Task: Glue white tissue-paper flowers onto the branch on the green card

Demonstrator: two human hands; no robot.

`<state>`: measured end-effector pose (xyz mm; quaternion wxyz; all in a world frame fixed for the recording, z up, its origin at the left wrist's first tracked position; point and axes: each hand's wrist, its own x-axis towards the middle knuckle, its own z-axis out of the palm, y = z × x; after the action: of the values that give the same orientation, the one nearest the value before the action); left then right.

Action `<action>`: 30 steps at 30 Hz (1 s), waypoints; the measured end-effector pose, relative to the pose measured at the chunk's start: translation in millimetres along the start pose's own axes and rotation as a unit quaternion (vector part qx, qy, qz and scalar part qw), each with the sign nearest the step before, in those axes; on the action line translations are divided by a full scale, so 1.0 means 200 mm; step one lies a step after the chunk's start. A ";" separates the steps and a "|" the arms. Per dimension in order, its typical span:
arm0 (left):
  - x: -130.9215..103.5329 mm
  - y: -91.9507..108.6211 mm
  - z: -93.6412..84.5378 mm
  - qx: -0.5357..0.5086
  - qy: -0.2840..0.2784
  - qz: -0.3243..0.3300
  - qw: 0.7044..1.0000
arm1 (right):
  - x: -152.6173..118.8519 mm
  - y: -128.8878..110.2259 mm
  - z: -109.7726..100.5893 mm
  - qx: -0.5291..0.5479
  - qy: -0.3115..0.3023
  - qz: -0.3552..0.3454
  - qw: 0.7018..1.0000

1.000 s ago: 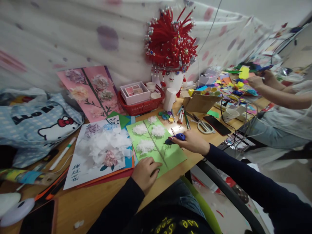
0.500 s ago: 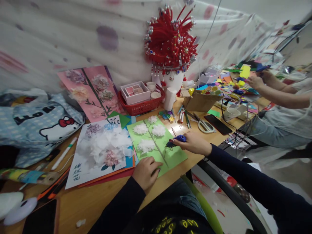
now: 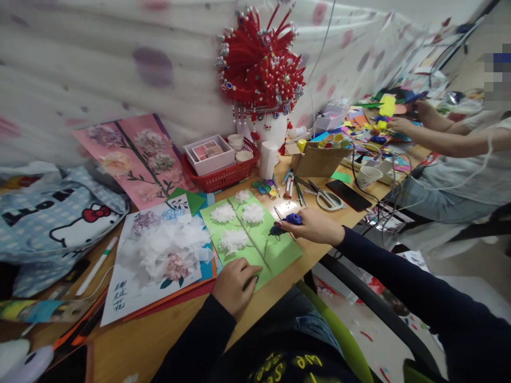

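My right hand [image 3: 317, 226] is closed around a blue glue gun [image 3: 293, 218], whose dark nozzle [image 3: 276, 230] points left over the right part of a green sheet [image 3: 281, 254]. Whether the nozzle touches the paper I cannot tell. On that sheet a dark stem is drawn, with several fluffy white paper flowers [image 3: 252, 213] along it. My left hand [image 3: 235, 285] lies on the sheet's near edge, fingers bent and loosely apart, with nothing seen in it. Left of it, a white sheet [image 3: 115, 290] bears a heap of white tissue petals [image 3: 159, 239] and a pink flower picture.
Scissors [image 3: 328, 197], a black phone [image 3: 348, 194] and pens lie beyond my right hand. Behind stand a red basket [image 3: 227, 180], a white cylinder [image 3: 268, 160] and a red beaded headdress [image 3: 261, 69]. Cables hang at right, near another person's hands [image 3: 401, 126].
The view has shifted slightly, so the scene sits further left. Both hands stay nearly in place, the glue gun still held over the green sheet.
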<state>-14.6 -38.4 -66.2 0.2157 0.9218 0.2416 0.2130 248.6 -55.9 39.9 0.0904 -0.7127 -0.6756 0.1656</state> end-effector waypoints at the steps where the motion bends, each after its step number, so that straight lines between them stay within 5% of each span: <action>1: 0.00 0.00 0.00 0.000 -0.001 0.000 1.000 | 0.00 0.00 0.00 0.002 0.002 0.001 1.000; 30: 0.00 0.01 -0.01 0.003 0.001 0.000 1.000 | -0.02 -0.01 0.03 -0.011 -0.016 0.061 0.998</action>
<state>-14.4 -38.5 -64.1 0.2122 0.9223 0.2422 0.2135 243.9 -60.7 36.7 0.0619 -0.7508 -0.6340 0.1747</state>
